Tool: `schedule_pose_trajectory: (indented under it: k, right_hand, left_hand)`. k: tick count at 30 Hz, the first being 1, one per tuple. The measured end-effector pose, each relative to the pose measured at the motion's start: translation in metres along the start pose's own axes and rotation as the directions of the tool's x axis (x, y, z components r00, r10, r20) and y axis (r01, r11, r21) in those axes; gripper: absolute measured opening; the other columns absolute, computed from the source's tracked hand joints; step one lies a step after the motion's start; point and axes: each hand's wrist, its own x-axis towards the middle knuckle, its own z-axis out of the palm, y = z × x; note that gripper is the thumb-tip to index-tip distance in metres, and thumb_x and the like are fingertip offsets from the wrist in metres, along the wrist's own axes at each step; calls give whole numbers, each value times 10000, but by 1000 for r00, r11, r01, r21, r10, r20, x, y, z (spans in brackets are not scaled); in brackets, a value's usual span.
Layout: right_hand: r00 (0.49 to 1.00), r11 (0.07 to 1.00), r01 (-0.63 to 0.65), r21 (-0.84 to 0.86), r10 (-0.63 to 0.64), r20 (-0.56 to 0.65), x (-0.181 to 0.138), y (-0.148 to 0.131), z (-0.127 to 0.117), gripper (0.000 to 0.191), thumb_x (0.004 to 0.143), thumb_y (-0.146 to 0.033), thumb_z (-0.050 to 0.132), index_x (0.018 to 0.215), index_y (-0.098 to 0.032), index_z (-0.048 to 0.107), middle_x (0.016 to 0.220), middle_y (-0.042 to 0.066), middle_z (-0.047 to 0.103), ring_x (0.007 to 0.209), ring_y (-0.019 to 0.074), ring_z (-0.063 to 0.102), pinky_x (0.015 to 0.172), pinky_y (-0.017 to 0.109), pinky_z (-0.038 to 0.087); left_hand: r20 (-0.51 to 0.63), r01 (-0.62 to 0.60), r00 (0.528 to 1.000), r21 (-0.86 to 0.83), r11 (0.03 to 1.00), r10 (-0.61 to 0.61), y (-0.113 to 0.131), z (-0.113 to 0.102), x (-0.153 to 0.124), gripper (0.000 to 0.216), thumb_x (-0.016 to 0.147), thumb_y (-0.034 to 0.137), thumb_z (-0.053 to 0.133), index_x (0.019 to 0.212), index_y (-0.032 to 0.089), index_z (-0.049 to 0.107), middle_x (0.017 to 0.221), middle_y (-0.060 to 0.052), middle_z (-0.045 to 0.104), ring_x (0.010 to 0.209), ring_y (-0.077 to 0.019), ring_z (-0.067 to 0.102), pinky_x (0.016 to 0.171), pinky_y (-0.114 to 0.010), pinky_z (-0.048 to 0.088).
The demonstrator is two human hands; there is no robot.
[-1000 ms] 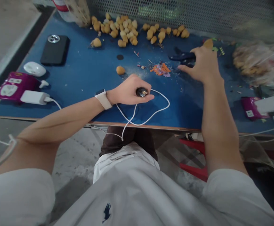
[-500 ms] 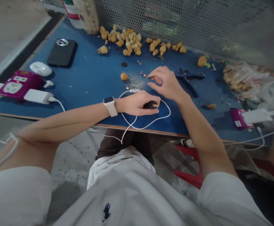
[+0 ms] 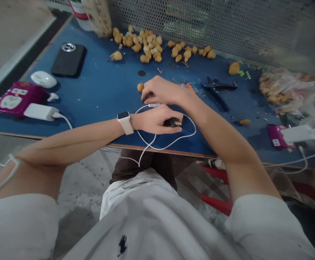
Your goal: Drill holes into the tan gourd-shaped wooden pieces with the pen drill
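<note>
My left hand, wearing a watch on its wrist, is wrapped round a small black rotary tool with a brass-coloured tip pointing right. A white cable loops on the blue table about this hand. Just beyond it, my right hand is low over the table, fingers bent and thumb apart, with nothing visible between them. Close to those fingertips lies a round, tan gourd piece. Small orange bits and pale dust show behind my right wrist.
Several small gourds lie along the mesh panel. Dark-handled pliers rest to the right, near a plastic bag of gourds. On the left are a black phone, a white earbud case and a purple power adapter.
My right hand has moved left, from the orange bits to beside the round gourd piece. My left hand keeps hold of the rotary tool in nearly the same place.
</note>
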Motion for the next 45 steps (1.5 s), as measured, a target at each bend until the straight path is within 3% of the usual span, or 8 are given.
schedule_pose_trajectory:
  k: [4, 7, 12, 18, 26, 34, 39, 45]
  right_hand:
    - [1000, 999, 3, -37, -3, -4, -6, -6, -5, 187, 1173, -221, 766, 1040, -275, 885, 1219, 58, 932, 1099, 297, 818, 1025, 477, 629]
    - [978, 994, -81, 79, 94, -184, -36, -9, -11, 134, 1213, -377, 780, 1275, -307, 876, 1356, 61, 932, 1185, 299, 818, 1135, 527, 682]
    - [752, 921, 26, 389, 238, -615, -109, -2, -22, 354, 1017, -700, 982, 1079, -352, 961, 1070, 42, 953, 897, 302, 837, 888, 531, 747]
    - [791, 890, 127, 438, 175, -586, -143, -5, -25, 174, 887, -531, 1114, 1011, -460, 1014, 988, 20, 930, 856, 321, 857, 755, 544, 733]
    - [756, 882, 224, 414, 110, -645, -140, -20, -26, 340, 948, -255, 1117, 1171, -506, 1058, 1061, -44, 964, 904, 259, 924, 735, 400, 743]
    - [804, 918, 197, 344, 49, -592, -138, -20, -27, 106, 1012, -386, 1108, 1097, -381, 1045, 1066, 18, 951, 835, 236, 866, 677, 381, 694]
    - [787, 951, 86, 298, 118, -606, -131, -16, -18, 405, 982, -648, 1133, 866, -316, 931, 838, 11, 837, 687, 191, 718, 619, 359, 602]
    - [792, 903, 24, 430, 246, -560, -134, -18, -12, 511, 936, -780, 1120, 1062, -330, 914, 947, 34, 862, 780, 252, 815, 699, 417, 729]
  left_hand:
    - [-39, 10, 999, 24, 1000, -9, 0, -3, -1, 364, 1236, 514, 787, 1001, 249, 703, 820, -20, 717, 675, -206, 636, 706, -327, 471]
    - [-100, 37, 995, 76, 996, -29, 0, -3, 0, 374, 1245, 500, 764, 979, 253, 673, 818, -22, 701, 709, -222, 655, 737, -340, 494]
    - [-363, 211, 921, 169, 963, -138, -5, -1, 1, 353, 1216, 430, 813, 962, 271, 629, 801, -22, 665, 769, -264, 678, 781, -372, 528]
    - [-414, 206, 900, 123, 971, -138, -8, -3, -2, 335, 1252, 489, 772, 1018, 275, 666, 815, -38, 703, 825, -282, 701, 783, -385, 555]
    - [-342, 271, 915, 123, 955, -216, 1, -5, -4, 227, 1268, 410, 634, 1186, 229, 745, 823, -22, 701, 810, -267, 714, 839, -372, 593]
    - [-320, 263, 928, 197, 944, -192, -9, -3, -3, 336, 1294, 540, 613, 1231, 238, 745, 920, -49, 723, 892, -310, 752, 907, -413, 618]
    - [-316, 238, 934, 200, 951, -167, -14, -4, -3, 400, 1326, 586, 605, 1208, 233, 751, 917, -60, 741, 899, -315, 766, 900, -414, 628]
    - [-341, 222, 927, 168, 961, -154, -13, -3, -3, 364, 1309, 541, 614, 1208, 226, 765, 890, -35, 726, 851, -282, 747, 864, -383, 604]
